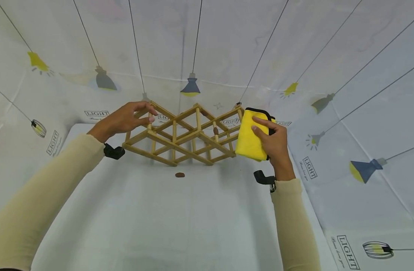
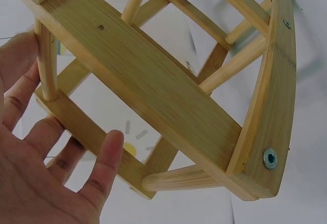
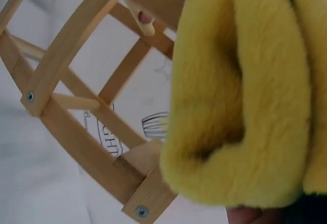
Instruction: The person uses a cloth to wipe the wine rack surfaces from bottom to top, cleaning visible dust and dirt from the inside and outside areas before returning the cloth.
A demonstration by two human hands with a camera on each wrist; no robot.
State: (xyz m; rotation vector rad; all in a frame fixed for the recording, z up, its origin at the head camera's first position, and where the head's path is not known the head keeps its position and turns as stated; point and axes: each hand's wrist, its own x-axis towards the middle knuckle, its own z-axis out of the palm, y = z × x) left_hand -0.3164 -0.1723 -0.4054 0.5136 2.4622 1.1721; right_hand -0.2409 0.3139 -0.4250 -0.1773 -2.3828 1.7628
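Observation:
An expanding wooden lattice rack of crossed slats and round dowels stretches between both hands. At its left end, my left hand grips an end dowel, thumb on one side and fingers on the other; the left wrist view shows the flat slats and a metal rivet close up. My right hand holds a folded yellow cloth with black edging at the rack's right end. In the right wrist view the plush cloth hides part of the rack. One dowel carries a brown smear.
Below the rack is a white-covered table with a small brown spot on it. Around the table hangs a pale sheet printed with lamps and the word LIGHT. Each wrist wears a black camera mount.

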